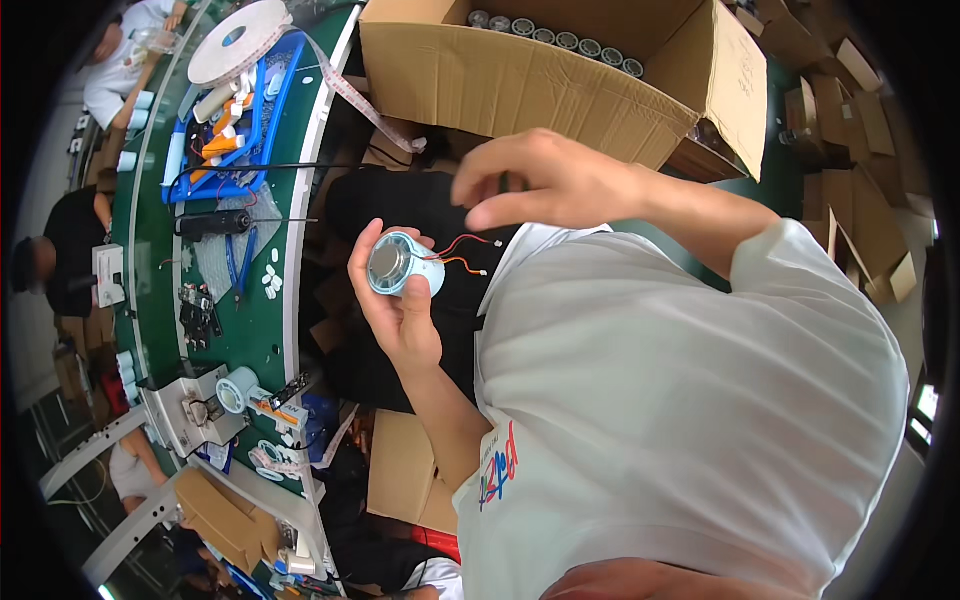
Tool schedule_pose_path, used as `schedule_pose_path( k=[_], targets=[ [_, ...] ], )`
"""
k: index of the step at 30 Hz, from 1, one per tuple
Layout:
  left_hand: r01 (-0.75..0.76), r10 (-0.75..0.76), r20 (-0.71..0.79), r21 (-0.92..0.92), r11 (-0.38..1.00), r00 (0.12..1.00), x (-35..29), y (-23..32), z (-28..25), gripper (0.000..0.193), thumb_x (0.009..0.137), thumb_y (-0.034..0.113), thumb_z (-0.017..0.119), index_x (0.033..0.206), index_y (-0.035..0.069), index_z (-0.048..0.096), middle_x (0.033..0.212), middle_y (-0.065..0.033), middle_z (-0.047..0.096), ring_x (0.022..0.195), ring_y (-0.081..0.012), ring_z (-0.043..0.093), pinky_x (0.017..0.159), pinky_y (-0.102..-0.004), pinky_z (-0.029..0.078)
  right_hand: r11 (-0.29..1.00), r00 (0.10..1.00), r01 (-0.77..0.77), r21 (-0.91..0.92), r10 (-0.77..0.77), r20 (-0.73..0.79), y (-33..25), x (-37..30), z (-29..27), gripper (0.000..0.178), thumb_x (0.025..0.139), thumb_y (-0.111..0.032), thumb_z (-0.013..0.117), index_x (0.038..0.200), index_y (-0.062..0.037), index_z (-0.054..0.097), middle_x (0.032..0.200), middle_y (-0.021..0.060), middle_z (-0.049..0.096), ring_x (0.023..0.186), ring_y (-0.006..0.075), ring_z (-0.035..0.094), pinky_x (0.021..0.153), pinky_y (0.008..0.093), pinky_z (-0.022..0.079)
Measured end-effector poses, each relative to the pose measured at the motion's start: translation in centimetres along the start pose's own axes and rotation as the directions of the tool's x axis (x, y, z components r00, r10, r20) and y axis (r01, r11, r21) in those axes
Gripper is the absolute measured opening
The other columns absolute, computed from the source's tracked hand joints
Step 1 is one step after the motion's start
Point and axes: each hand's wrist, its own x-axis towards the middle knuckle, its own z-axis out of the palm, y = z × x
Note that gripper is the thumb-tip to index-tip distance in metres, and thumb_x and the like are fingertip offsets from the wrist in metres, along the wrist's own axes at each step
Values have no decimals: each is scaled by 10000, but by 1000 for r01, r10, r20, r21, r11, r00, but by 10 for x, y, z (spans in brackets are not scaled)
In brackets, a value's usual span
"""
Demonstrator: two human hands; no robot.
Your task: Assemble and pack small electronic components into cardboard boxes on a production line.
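Left grip [402, 330] holds the pale-blue device [410, 268], partly covering it.

Red-blue lettering [499, 474] on pale shirt [680, 370]; faint writing [745, 75] on carton flap [738, 110].

Near, downward head-worn fisheye view

There is one held cylinder [410, 264], one label roll [212, 52], perhaps eight boxed cylinders [567, 41].
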Motion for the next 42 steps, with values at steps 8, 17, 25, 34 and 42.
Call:
schedule_pose_path(
  k=[8, 17, 25, 34, 42],
  targets=[
    [10, 9, -148, 126, 992, 989, -11, 16, -15, 618, 948, 179, 671, 1492, 14, 429, 1251, -157, 599, 1033, -221, 626, 934, -303, 488, 930, 923, 345, -125, -313, 224, -8, 55, 38, 61, 879, -62, 738, 885, -16, 698, 857, 52, 677, 713, 189, 597, 641, 317, 476],
    [89, -61, -182, 149, 985, 981, -9, 14, -38, 587, 938, 156, 666, 1467, 3, 463, 1192, -148, 629, 957, -203, 641, 902, -290, 501, 768, 799, 583, -265, -601, 15, -17, 88, 34, 30, 842, -8, 689, 820, -8, 668, 820, 47, 662, 678, 196, 571, 622, 318, 455],
    [233, -203, -188, 157, 960, 961, -14, 0, -51, 532, 933, 157, 681, 1423, 30, 516, 1151, -124, 634, 920, -204, 658, 870, -301, 516, 984, 996, -89, -154, 89, -3, -6, 144, -79, 113, 896, -93, 627, 825, -10, 659, 917, 88, 755, 711, 168, 670, 624, 277, 518],
    [370, -319, -262, 172, 913, 911, -13, -15, -59, 511, 922, 118, 660, 1409, 33, 532, 1167, -129, 631, 923, -202, 664, 873, -298, 514, 987, 864, -163, -9, 138, -484, 65, 315, -253, 152, 895, -166, 667, 914, -21, 706, 943, 123, 754, 782, 208, 751, 708, 279, 586],
    [509, -424, -424, 106, 855, 801, -20, -32, -66, 526, 913, 139, 666, 1409, 30, 531, 1128, -142, 651, 905, -208, 652, 869, -291, 511, 944, 542, -327, 40, 223, -810, 140, 506, -337, 311, 818, -257, 659, 915, 0, 804, 815, 198, 759, 722, 345, 742, 651, 417, 606]
  ],
)
